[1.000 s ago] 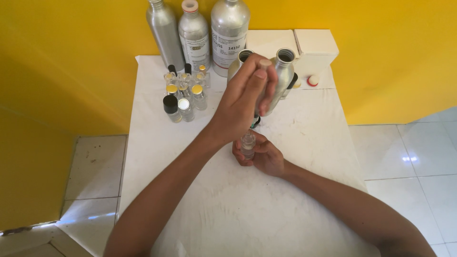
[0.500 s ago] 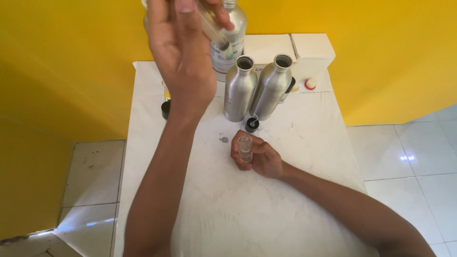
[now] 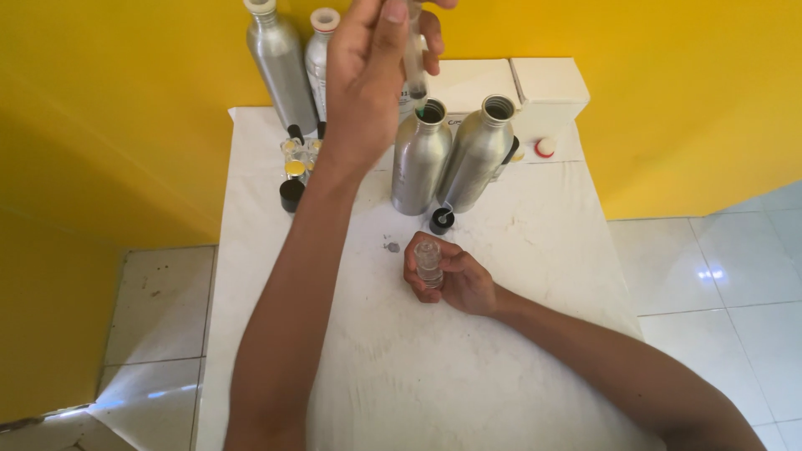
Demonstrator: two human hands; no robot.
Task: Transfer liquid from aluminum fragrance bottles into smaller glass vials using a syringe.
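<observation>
- L hand (image 3: 368, 75): raised to top of frame, fingers pinched around a slim clear syringe (image 3: 414, 58); tip w/ green trace poised just above mouth of nearer open aluminium bottle (image 3: 420, 159). 1.0 s ago was low over the vial; 0.5 s ago already lifted high w/ syringe — now brought down to the bottle neck.
- R hand (image 3: 455, 280): curled closed around small clear glass vial (image 3: 429, 260), held upright on white tabletop (image 3: 501, 359), mid-table, in front of the bottles. Position unchanged across all three views; vial uncapped, contents too faint to tell.
- Reading of change: syringe shifted from vial to bottle, so work appears to stand at a draw/return stage at the bottle, w/ vial kept steady for it. Judgement only.
- Second open aluminium bottle (image 3: 480, 154): touching the first, leaning slightly to its right.
- Black cap (image 3: 441, 220): on table just in front of the two bottles, near vial.
- Small grey mark (image 3: 393, 247): on table, left of vial; nature unclear.
- Rear row: tall capped aluminium bottle (image 3: 280, 67) + second capped bottle (image 3: 318, 58), partly hidden behind L hand.
- Cluster of small vials (image 3: 294, 163) w/ yellow and black tops, left of L forearm.
- White boxes (image 3: 547, 88) at back; red-and-white cap (image 3: 545, 147) beside them.
</observation>
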